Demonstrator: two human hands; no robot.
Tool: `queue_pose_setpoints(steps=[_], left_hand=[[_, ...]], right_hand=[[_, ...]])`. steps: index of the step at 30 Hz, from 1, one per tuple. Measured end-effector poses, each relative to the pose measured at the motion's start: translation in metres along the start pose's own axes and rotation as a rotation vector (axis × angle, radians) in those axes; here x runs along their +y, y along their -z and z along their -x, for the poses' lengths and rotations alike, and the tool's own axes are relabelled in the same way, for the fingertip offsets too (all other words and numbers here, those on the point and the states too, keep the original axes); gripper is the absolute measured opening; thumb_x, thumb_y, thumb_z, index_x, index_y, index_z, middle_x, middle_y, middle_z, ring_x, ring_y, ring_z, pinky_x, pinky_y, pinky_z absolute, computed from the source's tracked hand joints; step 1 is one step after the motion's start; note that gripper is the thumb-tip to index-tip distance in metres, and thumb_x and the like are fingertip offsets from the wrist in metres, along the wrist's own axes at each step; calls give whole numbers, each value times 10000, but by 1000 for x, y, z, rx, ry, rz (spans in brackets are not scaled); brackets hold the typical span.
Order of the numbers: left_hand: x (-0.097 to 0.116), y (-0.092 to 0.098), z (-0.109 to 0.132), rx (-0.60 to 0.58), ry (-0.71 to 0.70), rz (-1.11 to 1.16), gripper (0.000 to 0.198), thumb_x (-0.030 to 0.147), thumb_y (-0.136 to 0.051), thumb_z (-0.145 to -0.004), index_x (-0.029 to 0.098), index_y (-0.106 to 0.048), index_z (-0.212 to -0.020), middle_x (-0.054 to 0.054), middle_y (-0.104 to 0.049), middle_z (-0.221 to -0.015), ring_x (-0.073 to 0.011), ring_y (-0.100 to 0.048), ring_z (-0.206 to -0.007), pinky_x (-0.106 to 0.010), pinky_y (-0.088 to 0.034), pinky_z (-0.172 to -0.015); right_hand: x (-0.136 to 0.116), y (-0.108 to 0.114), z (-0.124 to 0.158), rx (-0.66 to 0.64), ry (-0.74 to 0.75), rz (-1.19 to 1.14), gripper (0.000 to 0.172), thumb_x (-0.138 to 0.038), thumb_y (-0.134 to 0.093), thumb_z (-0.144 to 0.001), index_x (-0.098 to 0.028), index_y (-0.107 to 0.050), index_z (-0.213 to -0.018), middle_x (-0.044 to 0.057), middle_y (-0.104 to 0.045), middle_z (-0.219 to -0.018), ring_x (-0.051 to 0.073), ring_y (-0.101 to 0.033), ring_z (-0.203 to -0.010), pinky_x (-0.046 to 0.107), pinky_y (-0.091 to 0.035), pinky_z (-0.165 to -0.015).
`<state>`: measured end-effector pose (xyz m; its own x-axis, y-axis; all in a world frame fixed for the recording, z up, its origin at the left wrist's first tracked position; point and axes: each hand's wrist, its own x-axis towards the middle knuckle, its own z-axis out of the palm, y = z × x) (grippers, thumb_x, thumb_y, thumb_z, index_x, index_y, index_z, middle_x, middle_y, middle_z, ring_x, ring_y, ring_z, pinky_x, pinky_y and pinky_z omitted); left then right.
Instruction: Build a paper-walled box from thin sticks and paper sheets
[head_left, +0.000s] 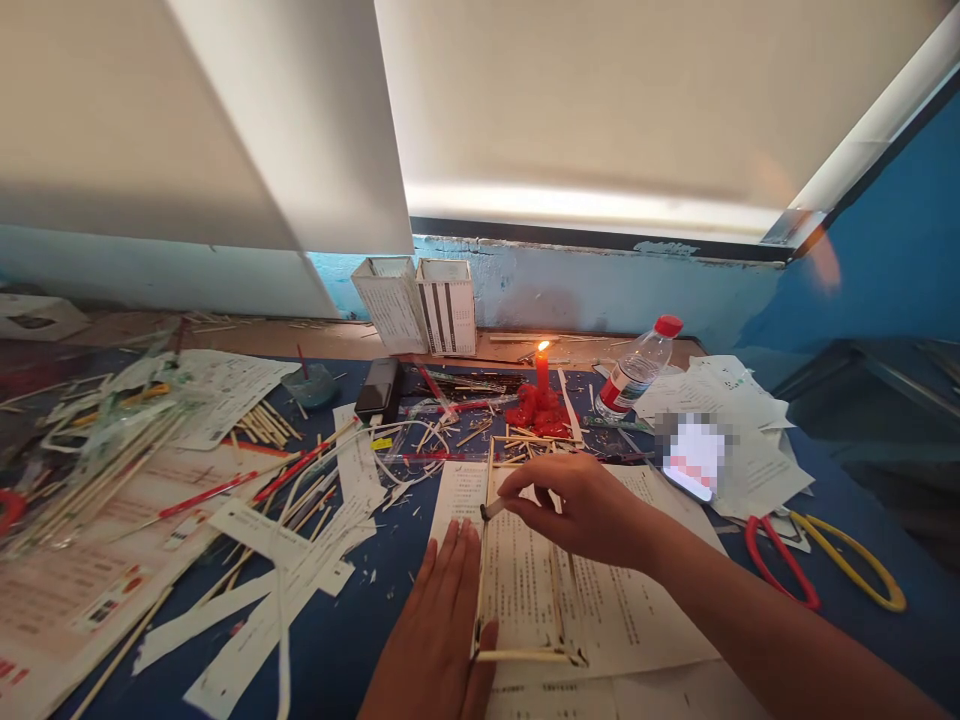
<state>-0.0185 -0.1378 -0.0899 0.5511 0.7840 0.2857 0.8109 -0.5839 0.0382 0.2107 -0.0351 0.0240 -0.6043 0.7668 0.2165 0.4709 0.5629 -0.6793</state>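
A rectangular frame of thin wooden sticks [529,656] lies on printed paper sheets [622,590], with dark blobs at its corners. My left hand [439,625] rests along the frame's left side, fingers stretched out and thumb near the lower left corner. Pinched between my right thumb and fingers is a short translucent glue stick [496,508] with a blackened tip. That tip meets the frame's left stick, just beyond my left fingertips. My right hand [574,505] reaches over the frame from the right. Behind it a red candle [541,375] burns in a pool of red wax [538,412].
At right are a capped bottle [636,370], a lit phone [691,455] and scissors with red and yellow handles [855,560]. Left lie paper strips [262,620], loose sticks [266,425] and a black power bank [379,388] with a white cable. Two paper boxes [446,308] stand behind.
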Motion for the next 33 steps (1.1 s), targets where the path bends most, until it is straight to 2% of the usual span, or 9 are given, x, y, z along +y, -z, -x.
queue_pose_setpoints(steps=[4,9,13,20,26,33], left_hand=[[1,2,-4,-18,12,5,838,290,-478,-1014,-9,13,-1623,-263,-361,-1631,-374,-314,-1533,-546,-489,-1131],[2,2,0,12,39,38,810,282,-474,-1018,20,-18,-1633,-245,-357,-1642,-350,-317,-1536,-528,-464,-1154],[5,3,1,11,54,62,817,261,-481,-1016,46,3,-1638,-229,-372,-1641,-335,-317,-1537,-515,-452,-1169],[4,2,-4,43,73,80,810,267,-468,-1015,44,0,-1637,-252,-407,-1618,-351,-381,-1507,-553,-506,-1117],[4,0,-1,43,64,48,812,227,-467,-1004,26,5,-1633,-254,-423,-1609,-350,-365,-1513,-540,-506,-1120],[2,1,0,4,15,-1,822,252,-486,-1001,11,-15,-1630,-252,-400,-1621,-357,-333,-1527,-542,-493,-1127]], right_hand=[[-1,-2,4,2,76,20,101,-191,-636,-968,-207,-725,-1012,9,-760,-894,111,-616,-674,256,-505,-681],[-11,-4,14,-47,153,37,125,-187,-619,-972,-206,-730,-1026,23,-759,-874,138,-674,-759,277,-529,-758],[-22,-6,21,-83,161,20,138,-194,-614,-965,-199,-741,-1020,25,-744,-823,130,-664,-688,260,-519,-699],[-34,-11,31,-177,191,8,163,-193,-613,-957,-216,-747,-1047,14,-743,-811,145,-680,-738,257,-497,-701],[-31,-9,26,-140,177,37,151,-193,-600,-977,-198,-740,-1036,43,-752,-827,158,-689,-749,271,-518,-713],[-10,-7,12,-22,184,75,124,-172,-626,-968,-200,-733,-1025,34,-760,-866,158,-695,-779,284,-541,-759]])
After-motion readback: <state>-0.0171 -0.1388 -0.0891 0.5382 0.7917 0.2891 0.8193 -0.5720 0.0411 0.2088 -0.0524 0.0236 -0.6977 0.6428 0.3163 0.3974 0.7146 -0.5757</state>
